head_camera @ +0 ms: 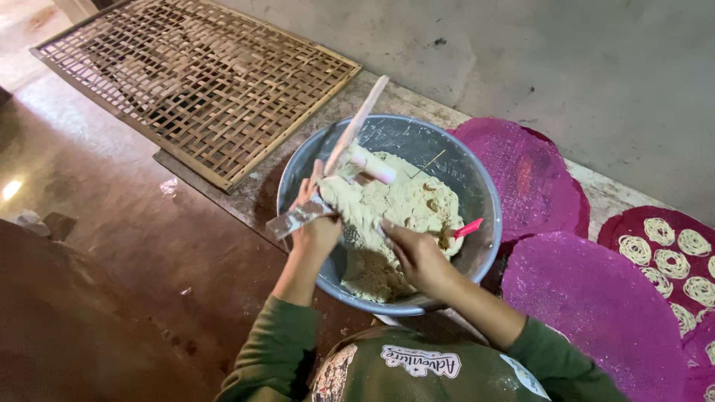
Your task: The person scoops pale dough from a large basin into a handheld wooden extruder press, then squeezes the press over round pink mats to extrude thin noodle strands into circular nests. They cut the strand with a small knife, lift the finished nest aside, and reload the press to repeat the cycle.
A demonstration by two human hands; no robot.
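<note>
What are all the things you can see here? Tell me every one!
Bowl: one, grey metal, middle, on the floor.
Dough: one big lump, pale yellow, inside the bowl.
Press tool: one, metal with a long handle, over the bowl's left side.
Small red piece: one, red, in the dough at the right.
Round mats: several, magenta, right of the bowl.
Noodle coils: many, cream, on the far right mat.
Woven tray: one, brown bamboo, top left.
Left hand: fingers holding the press tool.
Right hand: fingers pressing into the dough.
</note>
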